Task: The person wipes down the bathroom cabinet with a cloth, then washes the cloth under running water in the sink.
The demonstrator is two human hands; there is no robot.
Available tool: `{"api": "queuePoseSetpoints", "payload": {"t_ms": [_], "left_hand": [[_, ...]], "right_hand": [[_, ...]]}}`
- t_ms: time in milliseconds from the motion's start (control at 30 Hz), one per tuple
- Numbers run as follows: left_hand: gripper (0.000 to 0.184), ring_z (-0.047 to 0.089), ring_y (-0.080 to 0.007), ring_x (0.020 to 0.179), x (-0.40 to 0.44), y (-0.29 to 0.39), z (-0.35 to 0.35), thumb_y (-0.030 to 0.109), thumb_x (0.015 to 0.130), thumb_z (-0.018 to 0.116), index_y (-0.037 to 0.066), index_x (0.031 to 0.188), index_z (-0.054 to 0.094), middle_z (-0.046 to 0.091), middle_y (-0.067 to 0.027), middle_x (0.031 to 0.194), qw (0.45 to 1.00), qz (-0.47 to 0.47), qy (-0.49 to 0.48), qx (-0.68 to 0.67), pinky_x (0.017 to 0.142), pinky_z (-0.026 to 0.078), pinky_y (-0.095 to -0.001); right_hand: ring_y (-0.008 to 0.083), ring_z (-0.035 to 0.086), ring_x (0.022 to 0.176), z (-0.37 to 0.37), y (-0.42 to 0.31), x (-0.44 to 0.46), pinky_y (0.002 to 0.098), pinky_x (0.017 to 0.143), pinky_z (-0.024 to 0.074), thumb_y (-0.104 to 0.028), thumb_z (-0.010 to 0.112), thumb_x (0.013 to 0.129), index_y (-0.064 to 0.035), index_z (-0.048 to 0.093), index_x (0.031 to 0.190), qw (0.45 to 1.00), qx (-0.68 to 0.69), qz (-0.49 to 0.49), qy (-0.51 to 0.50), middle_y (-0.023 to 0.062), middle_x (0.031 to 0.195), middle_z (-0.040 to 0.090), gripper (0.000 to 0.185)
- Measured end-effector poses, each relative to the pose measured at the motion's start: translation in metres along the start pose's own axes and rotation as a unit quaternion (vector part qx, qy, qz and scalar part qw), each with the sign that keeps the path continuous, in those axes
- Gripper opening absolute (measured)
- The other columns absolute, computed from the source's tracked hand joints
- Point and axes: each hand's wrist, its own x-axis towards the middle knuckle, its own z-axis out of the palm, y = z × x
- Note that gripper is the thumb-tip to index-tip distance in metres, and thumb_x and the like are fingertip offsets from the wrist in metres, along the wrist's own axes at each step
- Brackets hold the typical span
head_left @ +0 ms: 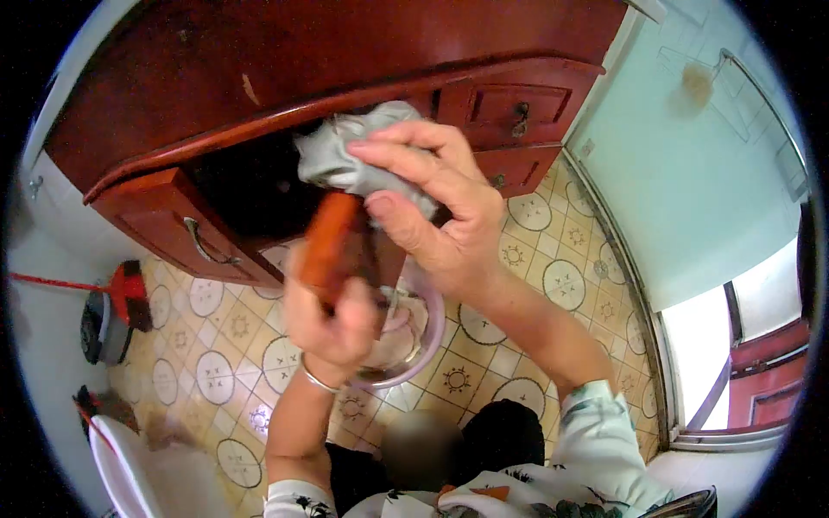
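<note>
My right hand (pixel 440 203) is closed on a grey cloth (pixel 341 155), bunched up in front of the cabinet (pixel 242 78). Below the cloth, my left hand (pixel 332 315), blurred by motion, grips the edge of a reddish-brown wooden panel (pixel 332 237), which looks like an open cabinet door. The cloth hangs at the top end of this panel; whether they touch is hard to tell. Another cabinet door (pixel 186 224) with a metal handle stands ajar on the left, beside the dark opening (pixel 246 186).
A pinkish basin (pixel 436 324) sits on the patterned tile floor (pixel 484 371) under my hands. Drawers (pixel 518 108) are at the right. A red dustpan (pixel 129 293) and a dark bin (pixel 104 328) stand left, a white tub (pixel 129 475) lower left, a frosted glass panel (pixel 691 173) right.
</note>
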Motion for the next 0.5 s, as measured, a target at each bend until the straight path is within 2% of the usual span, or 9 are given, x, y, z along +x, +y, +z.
{"api": "queuePoseSetpoints", "payload": {"t_ms": [33, 67, 133, 167, 233, 300, 367, 467, 500], "left_hand": [[0.029, 0.059, -0.0239, 0.080, 0.000, -0.017, -0.005, 0.008, 0.077, 0.051, -0.003, 0.103, 0.057, 0.060, -0.0158, 0.095, 0.996, -0.037, 0.042, -0.065, 0.073, 0.047, -0.0337], [0.034, 0.058, -0.0199, 0.080, -0.003, -0.030, -0.019, 0.021, 0.085, 0.048, -0.005, 0.106, 0.054, 0.060, -0.0125, 0.096, 0.995, -0.085, 0.013, -0.058, 0.072, 0.047, -0.0327], [0.036, 0.053, -0.0184, 0.080, -0.010, -0.063, -0.037, 0.032, 0.088, 0.046, 0.000, 0.101, 0.052, 0.055, -0.0057, 0.092, 0.986, 0.061, 0.037, 0.151, 0.071, 0.044, -0.0291], [0.036, 0.053, -0.0184, 0.080, -0.008, -0.063, -0.036, 0.032, 0.088, 0.046, 0.000, 0.101, 0.052, 0.055, -0.0057, 0.092, 0.985, 0.067, 0.029, 0.154, 0.071, 0.044, -0.0291], [0.060, 0.055, -0.0187, 0.090, -0.006, -0.046, -0.028, 0.047, 0.091, 0.038, -0.007, 0.114, 0.047, 0.057, -0.0118, 0.103, 0.973, -0.148, 0.030, -0.173, 0.078, 0.044, -0.0286], [0.058, 0.054, -0.0201, 0.094, -0.001, -0.041, -0.021, 0.045, 0.090, 0.041, -0.007, 0.115, 0.047, 0.056, -0.0147, 0.108, 0.975, -0.116, 0.051, -0.180, 0.080, 0.043, -0.0296], [0.058, 0.055, -0.0206, 0.095, 0.000, -0.039, -0.015, 0.044, 0.090, 0.041, -0.008, 0.116, 0.047, 0.056, -0.0150, 0.109, 0.973, -0.108, 0.063, -0.194, 0.080, 0.043, -0.0305], [0.057, 0.055, -0.0216, 0.096, 0.000, -0.042, -0.015, 0.043, 0.090, 0.041, -0.008, 0.115, 0.048, 0.056, -0.0147, 0.109, 0.968, -0.090, 0.092, -0.215, 0.081, 0.044, -0.0316], [0.057, 0.055, -0.0219, 0.096, 0.000, -0.041, -0.019, 0.043, 0.090, 0.040, -0.008, 0.115, 0.048, 0.056, -0.0147, 0.108, 0.978, -0.093, 0.079, -0.172, 0.082, 0.044, -0.0319]], "right_hand": [[0.0208, 0.053, 0.097, 0.009, -0.007, -0.003, 0.0306, 0.085, 0.0424, -0.012, 0.066, 0.078, -0.0040, 0.065, 0.105, 0.996, 0.053, 0.066, 0.018, 0.0106, 0.105, 0.055, 0.028], [0.0202, 0.052, 0.095, 0.019, -0.007, -0.005, 0.0317, 0.086, 0.0422, -0.012, 0.069, 0.075, -0.0051, 0.066, 0.105, 0.999, 0.040, 0.012, 0.016, 0.0095, 0.102, 0.054, 0.030], [0.0215, 0.053, 0.091, 0.050, -0.016, -0.007, 0.0328, 0.082, 0.0437, -0.010, 0.070, 0.072, -0.0067, 0.067, 0.103, 0.994, 0.070, -0.051, 0.062, 0.0095, 0.100, 0.054, 0.031], [0.0215, 0.053, 0.091, 0.054, -0.008, -0.009, 0.0328, 0.082, 0.0437, -0.010, 0.070, 0.072, -0.0067, 0.067, 0.103, 0.994, 0.071, -0.050, 0.072, 0.0095, 0.100, 0.054, 0.031], [0.0243, 0.053, 0.088, 0.062, 0.015, -0.015, 0.0335, 0.077, 0.0445, -0.010, 0.070, 0.069, -0.0073, 0.068, 0.099, 0.988, 0.006, -0.141, 0.068, 0.0099, 0.099, 0.054, 0.030], [0.0254, 0.053, 0.084, 0.045, 0.043, -0.010, 0.0339, 0.074, 0.0442, -0.009, 0.071, 0.067, -0.0070, 0.069, 0.092, 0.955, -0.175, -0.198, 0.139, 0.0112, 0.097, 0.055, 0.025], [0.0287, 0.055, 0.082, 0.043, 0.097, -0.023, 0.0326, 0.070, 0.0455, 0.001, 0.067, 0.067, -0.0048, 0.064, 0.082, 0.941, -0.179, 0.016, 0.285, 0.0146, 0.097, 0.055, 0.017], [0.0282, 0.056, 0.083, 0.053, 0.096, -0.024, 0.0316, 0.070, 0.0456, 0.001, 0.066, 0.071, -0.0039, 0.062, 0.084, 0.930, -0.151, 0.017, 0.335, 0.0140, 0.096, 0.056, 0.014], [0.0279, 0.057, 0.082, 0.056, 0.088, -0.026, 0.0316, 0.070, 0.0456, -0.001, 0.067, 0.072, -0.0035, 0.062, 0.084, 0.925, -0.135, 0.068, 0.348, 0.0140, 0.096, 0.056, 0.014]]}}
